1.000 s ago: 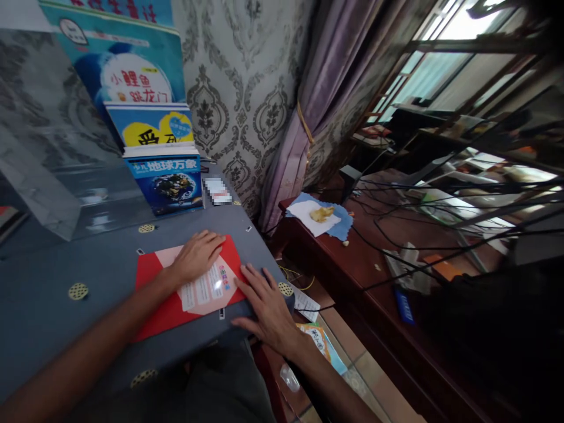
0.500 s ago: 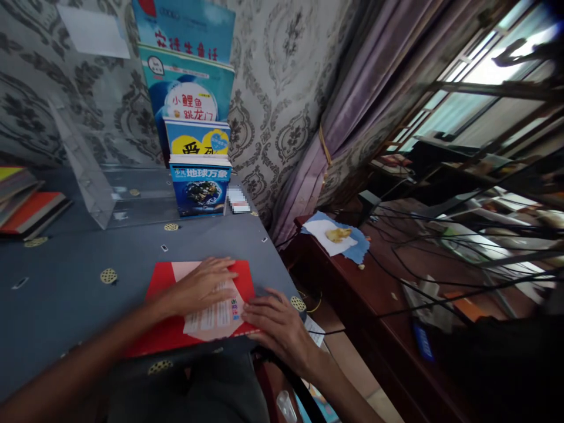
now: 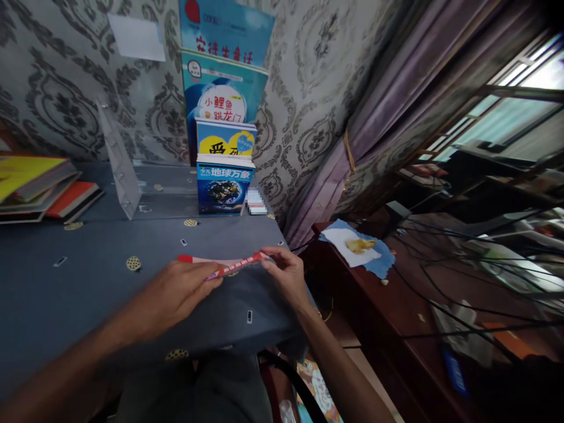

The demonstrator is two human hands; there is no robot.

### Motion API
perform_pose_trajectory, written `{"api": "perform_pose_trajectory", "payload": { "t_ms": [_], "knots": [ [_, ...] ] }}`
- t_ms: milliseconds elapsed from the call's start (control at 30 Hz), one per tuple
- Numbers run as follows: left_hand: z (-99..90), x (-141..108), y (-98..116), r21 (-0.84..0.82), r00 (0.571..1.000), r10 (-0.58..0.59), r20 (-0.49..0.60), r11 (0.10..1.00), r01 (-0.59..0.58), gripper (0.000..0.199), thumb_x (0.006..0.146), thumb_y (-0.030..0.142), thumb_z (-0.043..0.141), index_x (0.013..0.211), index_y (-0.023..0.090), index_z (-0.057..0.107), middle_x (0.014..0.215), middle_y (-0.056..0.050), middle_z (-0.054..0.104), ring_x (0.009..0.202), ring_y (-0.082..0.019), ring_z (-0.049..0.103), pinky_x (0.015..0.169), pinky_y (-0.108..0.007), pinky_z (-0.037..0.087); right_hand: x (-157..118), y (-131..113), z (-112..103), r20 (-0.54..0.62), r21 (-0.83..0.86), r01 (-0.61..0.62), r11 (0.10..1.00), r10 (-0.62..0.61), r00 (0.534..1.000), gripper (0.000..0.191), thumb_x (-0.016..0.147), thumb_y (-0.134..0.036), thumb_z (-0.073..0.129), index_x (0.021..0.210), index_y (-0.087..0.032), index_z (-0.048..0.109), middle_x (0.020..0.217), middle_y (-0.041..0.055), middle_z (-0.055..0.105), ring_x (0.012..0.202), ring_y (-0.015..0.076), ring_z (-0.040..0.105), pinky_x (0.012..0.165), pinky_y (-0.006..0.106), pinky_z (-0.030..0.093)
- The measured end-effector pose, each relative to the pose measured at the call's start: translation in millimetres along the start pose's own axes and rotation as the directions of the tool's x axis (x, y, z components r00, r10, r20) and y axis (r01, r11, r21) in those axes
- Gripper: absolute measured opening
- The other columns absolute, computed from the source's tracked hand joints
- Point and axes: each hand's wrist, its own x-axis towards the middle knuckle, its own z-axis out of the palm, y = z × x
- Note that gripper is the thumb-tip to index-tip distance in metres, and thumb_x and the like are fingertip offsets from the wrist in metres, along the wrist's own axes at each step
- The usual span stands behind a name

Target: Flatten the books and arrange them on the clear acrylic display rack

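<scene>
Left hand [image 3: 180,292] and right hand [image 3: 286,273] with a red book [image 3: 238,267] between them, over the near right part of the gray-blue tabletop [image 3: 88,288]. Seen nearly edge-on, tilted, near edge with white lettering facing the camera; right end of that edge farther off than the left. Apparently raised at the near edge, with a printed pineapple of the cover showing just below; impossible to tell whether the far edge touches. Left hand nearly closed, fingers laid together across the left end, thumb side below, hiding much of that end. Right hand partly curled, thumb and forefinger pinching the right end. Beyond, upright one behind another: a blue book with an Earth picture [image 3: 224,194], a yellow-heart book [image 3: 206,141], a teal book [image 3: 254,91] and a tall blue book [image 3: 229,32]. Left of these, a clear divider [image 3: 118,164]; farther left, a pile of books [image 3: 39,182]. Off to the right, past a tied purple curtain [image 3: 328,182], a dark red side table [image 3: 365,317] with blue cloth [image 3: 388,254], white paper [image 3: 342,247] and a yellowish lump [image 3: 359,245].
</scene>
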Motion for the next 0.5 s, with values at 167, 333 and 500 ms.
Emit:
{"api": "perform_pose_trajectory", "payload": {
  "t_ms": [167, 333, 500],
  "knots": [
    [-23.8, 2.7, 3.6, -0.25, 0.969, -0.144, -0.2, 0.964, 0.091, 0.04, 0.099, 0.051, 0.05, 0.08, 0.021, 0.07, 0.07, 0.0, 0.068, 0.061, -0.015, 0.062, 0.058, -0.026, 0.051, 19.6, 6.1, 25.3, 0.021, 0.269, -0.043, 0.962, 0.038, 0.999, 0.055, 0.081, -0.06, 0.072, 0.123, -0.025, 0.063, 0.119, 0.0097, 0.076, 0.108, 0.0259, 0.072, 0.094, 0.043, 0.06],
    [-9.7, 20.4, -5.6, -0.803, 0.815, -0.509, -0.276, 0.588, 0.095, 0.046, 0.086, 0.06, 0.067, 0.104, 0.018, 0.07, 0.087, -0.007, 0.078, 0.076, -0.025, 0.074, 0.066, -0.036, 0.062, 19.0, -8.4, 48.3, 0.23, 0.44, -0.261, 0.859, 0.173, 0.958, 0.058, 0.072, -0.067, 0.078, 0.109, -0.023, 0.067, 0.104, 0.0076, 0.08, 0.089, 0.0266, 0.077, 0.08, 0.043, 0.064],
    [20.5, 34.6, -40.4, -0.959, 0.767, -0.637, -0.079, 0.26, 0.117, 0.048, 0.07, 0.05, 0.083, 0.099, 0.014, 0.069, 0.091, -0.012, 0.079, 0.089, -0.032, 0.076, 0.079, -0.044, 0.063, 14.4, -8.5, 46.4, 0.243, 0.513, -0.423, 0.747, 0.346, 0.906, 0.051, 0.069, -0.051, 0.088, 0.106, -0.022, 0.068, 0.094, 0.0027, 0.08, 0.078, 0.0235, 0.076, 0.073, 0.037, 0.063]
  ]
}}
